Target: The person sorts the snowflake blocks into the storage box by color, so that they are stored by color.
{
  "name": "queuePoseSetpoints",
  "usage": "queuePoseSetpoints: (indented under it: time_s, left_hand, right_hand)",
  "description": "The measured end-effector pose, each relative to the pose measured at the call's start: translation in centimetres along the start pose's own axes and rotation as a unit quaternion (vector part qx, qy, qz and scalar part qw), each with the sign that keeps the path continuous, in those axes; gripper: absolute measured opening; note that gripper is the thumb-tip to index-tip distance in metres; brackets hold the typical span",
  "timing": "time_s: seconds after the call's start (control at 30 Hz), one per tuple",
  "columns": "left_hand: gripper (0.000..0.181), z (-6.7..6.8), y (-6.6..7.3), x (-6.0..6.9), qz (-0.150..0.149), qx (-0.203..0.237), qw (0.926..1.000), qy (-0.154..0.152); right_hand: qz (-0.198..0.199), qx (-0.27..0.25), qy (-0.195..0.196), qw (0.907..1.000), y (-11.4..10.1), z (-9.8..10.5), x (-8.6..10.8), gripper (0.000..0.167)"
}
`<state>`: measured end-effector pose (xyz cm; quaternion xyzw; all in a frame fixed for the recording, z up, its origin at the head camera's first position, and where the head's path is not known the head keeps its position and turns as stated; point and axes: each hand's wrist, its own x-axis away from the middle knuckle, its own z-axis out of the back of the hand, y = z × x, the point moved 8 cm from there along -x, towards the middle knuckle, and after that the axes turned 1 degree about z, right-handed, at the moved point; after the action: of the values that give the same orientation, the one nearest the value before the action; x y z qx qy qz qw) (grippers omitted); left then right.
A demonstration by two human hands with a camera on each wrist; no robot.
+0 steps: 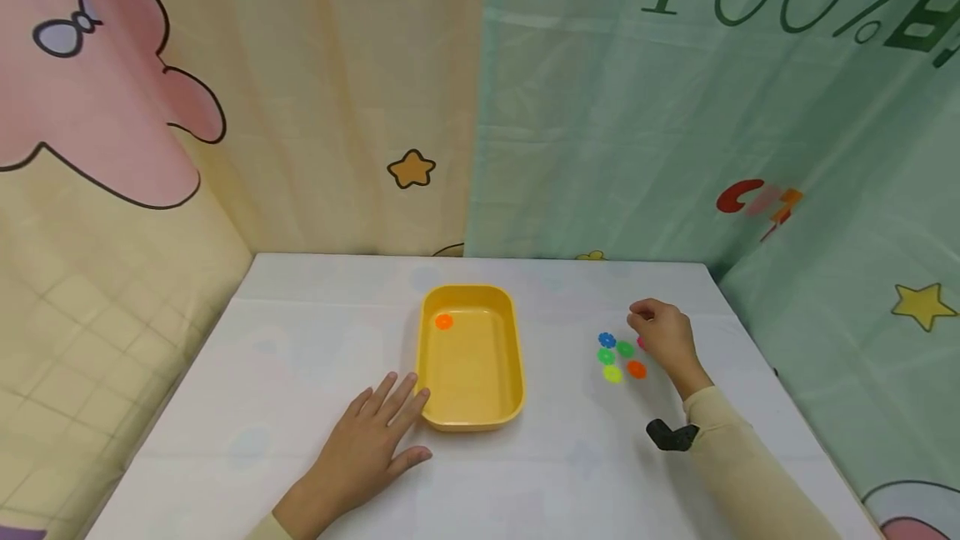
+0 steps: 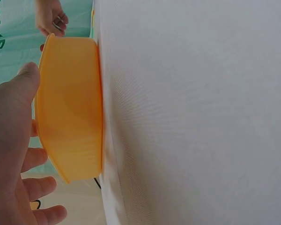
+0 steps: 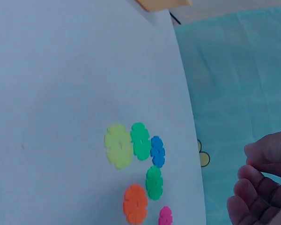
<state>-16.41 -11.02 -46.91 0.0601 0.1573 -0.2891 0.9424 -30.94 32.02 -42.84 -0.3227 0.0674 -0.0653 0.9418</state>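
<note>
At the left we see a cream curtain (image 1: 322, 90) printed with a pink figure (image 1: 97, 98) and, farther along, an orange star (image 1: 412, 169). Below it spreads a white table (image 1: 300, 332).

Leftmost on the table we have our left hand (image 1: 369, 444), palm down in the head view, fingers straight and spread apart. Its fingertips reach the near left corner of the yellow tray (image 1: 472, 373); in the left wrist view we see thumb and fingers at the rim, laid there rather than clamped on it.

The tray sits upright near the middle, its long side running away from us. Inside, toward the far left corner, we find an orange disc (image 1: 444, 322) lying flat.

Well apart from the tray, to its right, we have six notched discs in a loose group on the table: a blue disc (image 1: 607, 340), a green disc (image 1: 606, 356) and a yellow disc (image 1: 612, 373) in a row on the left, then a second green disc (image 1: 625, 348), a second orange disc (image 1: 637, 370) and a pink disc (image 3: 165, 215), partly behind our right hand (image 1: 666, 336) in the head view.

That hand hovers above the table with fingers bent and thumb tip against the forefinger; whether they pinch anything, we cannot tell. We see a black mount (image 1: 671, 435) at its cuff, and a green curtain (image 1: 675, 123) behind.
</note>
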Motion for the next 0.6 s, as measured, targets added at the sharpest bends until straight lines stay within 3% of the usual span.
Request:
queuePoseSetpoints:
  time_s: [0.2,0.4,0.6]
  left_hand:
    - [0.078,-0.2,-0.2,-0.1,0.012,0.006,0.9996,-0.023]
    - [0.078,-0.1,-0.2,-0.2,0.002,0.000,1.0000,-0.001]
    - [0.078,-0.2,-0.2,-0.2,0.007,0.009,0.9999,-0.005]
  right_hand:
    - [-0.007,0.005,0.013,0.9999,2.3,0.7,0.8,0.033]
    - [-0.018,0.003,0.013,0.9997,3.9,0.8,1.2,0.032]
    - [-0.025,0.017,0.009,0.9995,5.0,0.9,1.5,0.031]
